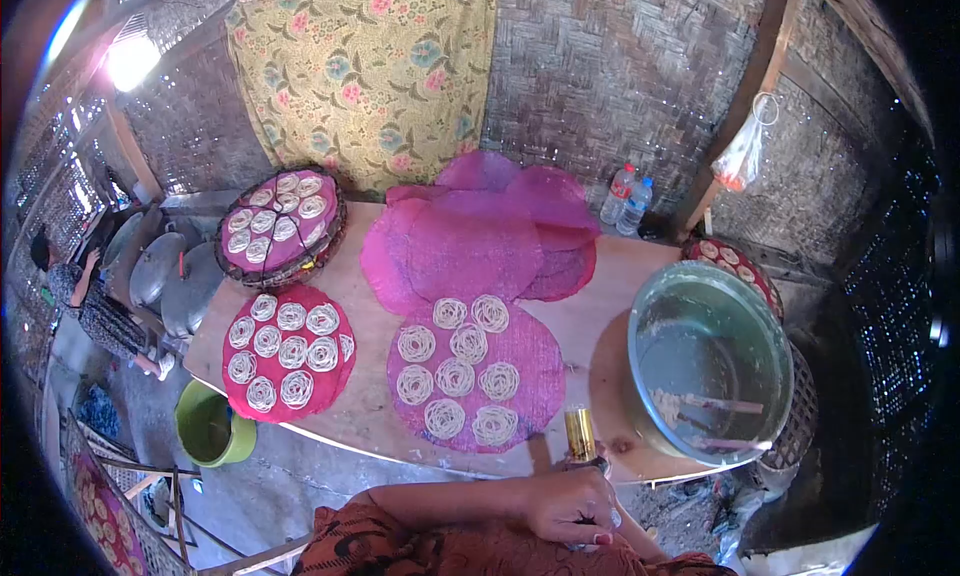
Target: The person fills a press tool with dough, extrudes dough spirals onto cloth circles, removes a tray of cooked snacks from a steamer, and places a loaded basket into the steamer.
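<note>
My left hand (572, 508) is closed in front of my body, around the near end of a gold-coloured cylinder (579, 432), which points away from me over the table's front edge. My right forearm (645, 546) comes in from the lower right; the fingers of my right hand are hidden behind the left. Just beyond the cylinder lies a round pink mesh sheet (545, 361) bearing several pale coils of thin strands (455, 378). On the left, a redder round sheet (270, 404) holds more coils.
A large green basin (640, 376) with pale residue and sticks stands at right. Stacked pink sheets (450, 246) and two plastic bottles (625, 201) are at the back. A round tray (338, 216) of coils sits back left. Below is a green bucket (240, 441). Another person (95, 301) stands far left.
</note>
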The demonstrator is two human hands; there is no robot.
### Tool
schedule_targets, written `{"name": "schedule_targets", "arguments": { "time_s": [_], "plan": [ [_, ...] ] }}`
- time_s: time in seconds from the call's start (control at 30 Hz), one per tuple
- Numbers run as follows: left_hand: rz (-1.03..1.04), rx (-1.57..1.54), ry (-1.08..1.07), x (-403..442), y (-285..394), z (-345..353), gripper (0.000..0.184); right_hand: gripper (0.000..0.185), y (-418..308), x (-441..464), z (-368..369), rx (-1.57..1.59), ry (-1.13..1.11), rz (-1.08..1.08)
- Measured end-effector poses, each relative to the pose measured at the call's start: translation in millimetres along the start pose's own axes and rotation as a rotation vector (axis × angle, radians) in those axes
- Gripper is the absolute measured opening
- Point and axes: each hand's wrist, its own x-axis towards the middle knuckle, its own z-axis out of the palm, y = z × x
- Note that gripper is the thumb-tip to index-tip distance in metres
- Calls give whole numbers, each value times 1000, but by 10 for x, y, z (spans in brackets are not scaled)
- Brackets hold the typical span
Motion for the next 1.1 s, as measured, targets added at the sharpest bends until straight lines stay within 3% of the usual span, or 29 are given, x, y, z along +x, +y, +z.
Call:
{"name": "schedule_targets", "arguments": {
  "time_s": [0.2,0.3,0.37,0.67,0.87,0.97,1.0,1.07,1.1],
  "plan": [
    [-15,-57,108,76,-205,-214,49,41,113,201,-118,159,-36,113],
    [-10,-227,177,130,-241,-274,55,42,167,251,-212,168,-51,121],
    [-98,-262,167,111,-273,-313,57,43,206,262,-273,162,-60,118],
    [-21,-164,117,290,-305,-336,58,47,296,525,-248,134,-104,52],
    [-122,-174,114,172,-287,-434,60,49,153,568,-209,63,-97,-8],
    [-234,-264,90,16,-375,-609,62,50,-53,639,-213,-17,-106,-77],
    [-339,-312,185,32,-296,-776,67,51,-139,661,-215,-52,-110,-105],
    [-301,-721,280,120,-240,-1125,76,52,-378,801,-237,-140,-136,-172],
    [-148,-777,241,155,-264,-1391,76,52,-526,910,-262,-190,-162,-181]
  ]
}}
